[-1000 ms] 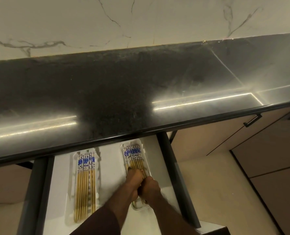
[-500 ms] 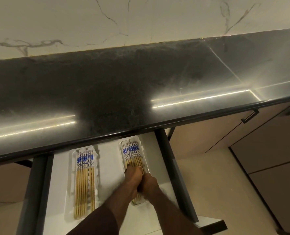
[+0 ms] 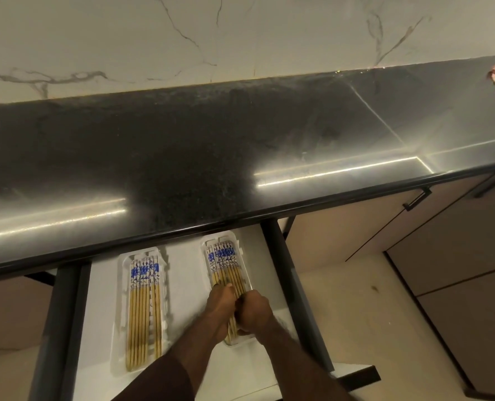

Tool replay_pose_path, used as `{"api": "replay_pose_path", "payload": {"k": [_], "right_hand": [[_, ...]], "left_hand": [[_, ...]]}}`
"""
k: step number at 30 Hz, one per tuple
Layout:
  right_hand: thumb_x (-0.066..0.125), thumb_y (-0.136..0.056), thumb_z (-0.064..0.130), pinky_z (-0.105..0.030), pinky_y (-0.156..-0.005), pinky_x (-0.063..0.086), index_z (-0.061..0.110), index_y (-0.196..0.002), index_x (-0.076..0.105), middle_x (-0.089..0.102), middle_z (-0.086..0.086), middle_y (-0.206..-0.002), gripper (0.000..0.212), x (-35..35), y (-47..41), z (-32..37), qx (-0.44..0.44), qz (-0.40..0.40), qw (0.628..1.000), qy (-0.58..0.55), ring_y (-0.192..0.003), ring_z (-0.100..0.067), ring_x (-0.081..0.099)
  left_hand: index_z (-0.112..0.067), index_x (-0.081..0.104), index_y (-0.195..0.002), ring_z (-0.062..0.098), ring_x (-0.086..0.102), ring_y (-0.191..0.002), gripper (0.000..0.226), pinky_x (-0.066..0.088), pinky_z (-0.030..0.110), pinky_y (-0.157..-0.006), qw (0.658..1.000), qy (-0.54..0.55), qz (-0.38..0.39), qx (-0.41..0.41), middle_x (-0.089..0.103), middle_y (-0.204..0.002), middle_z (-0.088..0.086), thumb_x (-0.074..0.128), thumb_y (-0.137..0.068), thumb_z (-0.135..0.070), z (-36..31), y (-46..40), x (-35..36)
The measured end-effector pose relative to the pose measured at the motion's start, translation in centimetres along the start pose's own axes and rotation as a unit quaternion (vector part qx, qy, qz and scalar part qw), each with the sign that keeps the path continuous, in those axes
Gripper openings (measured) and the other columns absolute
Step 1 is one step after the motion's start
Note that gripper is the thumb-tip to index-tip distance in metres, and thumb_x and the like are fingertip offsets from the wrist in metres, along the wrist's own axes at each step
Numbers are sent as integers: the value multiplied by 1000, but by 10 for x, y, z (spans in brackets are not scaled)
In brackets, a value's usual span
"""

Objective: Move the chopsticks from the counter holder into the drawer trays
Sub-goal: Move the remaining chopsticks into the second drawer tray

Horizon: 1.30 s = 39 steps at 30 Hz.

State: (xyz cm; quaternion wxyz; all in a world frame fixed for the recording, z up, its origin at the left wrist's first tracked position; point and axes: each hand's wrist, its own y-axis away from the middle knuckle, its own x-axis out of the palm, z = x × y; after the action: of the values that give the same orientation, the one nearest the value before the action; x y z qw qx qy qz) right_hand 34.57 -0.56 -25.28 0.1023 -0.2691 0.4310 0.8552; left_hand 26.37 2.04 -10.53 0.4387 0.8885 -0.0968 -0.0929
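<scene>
Hands barely shifted vs 1 s ago, same spot. Head view: left hand (image 3: 221, 303) & right hand (image 3: 253, 309) both curled narrow on chopsticks (image 3: 226, 266) in right tray (image 3: 247, 280); long axis runs away from person. Left tray (image 3: 165, 311) full, apart.

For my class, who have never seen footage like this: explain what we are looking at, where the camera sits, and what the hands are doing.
There is no machine here. A person wears a camera on the head, so you look down at their own arms. Below the dark countertop an open drawer holds two white trays of chopsticks. The left tray lies untouched. Over the right tray, the left hand and right hand press together around that tray's chopsticks, apparently settling them in place.
</scene>
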Motion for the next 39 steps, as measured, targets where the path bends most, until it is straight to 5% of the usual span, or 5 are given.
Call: {"api": "replay_pose_path", "payload": {"k": [10, 14, 18, 27, 39], "right_hand": [[59, -88, 19, -41, -76, 63, 12, -107, 69, 72, -8, -100, 23, -57, 87, 59, -34, -30, 998, -51, -88, -26, 73], [59, -94, 22, -41, -81, 62, 13, -107, 66, 71, -4, -101, 18, -69, 122, 84, -49, -64, 994, -75, -90, -23, 72], [58, -93, 21, -40, -82, 61, 16, -111, 65, 71, -2, -103, 20, -76, 151, 103, -70, -92, 989, -91, -92, -21, 70], [62, -94, 26, -36, -85, 60, 18, -121, 63, 71, -1, -113, 29, -76, 218, 132, -142, -126, 981, -41, -96, -19, 72], [59, -96, 21, -35, -101, 50, 23, -130, 58, 64, 0, -131, 34, -86, 312, 123, -267, -159, 951, -10, -113, -18, 64]], "left_hand": [[-7, 66, -107, 24, 65, -87, 37, 46, 31, -63, 996, 29, 72, 40, 72, -101, 13, 32, -103, -20, -27, 26, -38], [-14, 62, -96, 14, 57, -84, 31, 43, 30, -77, 993, 19, 91, 74, 65, -88, 0, 34, -103, -24, -37, 41, -60], [-16, 58, -109, 22, 48, -121, 27, 32, 42, -110, 990, -25, 89, 110, 58, -114, 0, 37, -103, -32, -46, 52, -87], [-19, 57, -110, 23, 59, -106, 17, 43, 34, -88, 975, -20, 26, 221, 64, -117, 6, 48, -99, -27, -45, 101, -141], [-24, 65, -118, 21, 58, -108, 24, 44, 39, -98, 948, -16, -91, 306, 63, -116, -3, 53, -97, -27, -2, 188, -165]]}}
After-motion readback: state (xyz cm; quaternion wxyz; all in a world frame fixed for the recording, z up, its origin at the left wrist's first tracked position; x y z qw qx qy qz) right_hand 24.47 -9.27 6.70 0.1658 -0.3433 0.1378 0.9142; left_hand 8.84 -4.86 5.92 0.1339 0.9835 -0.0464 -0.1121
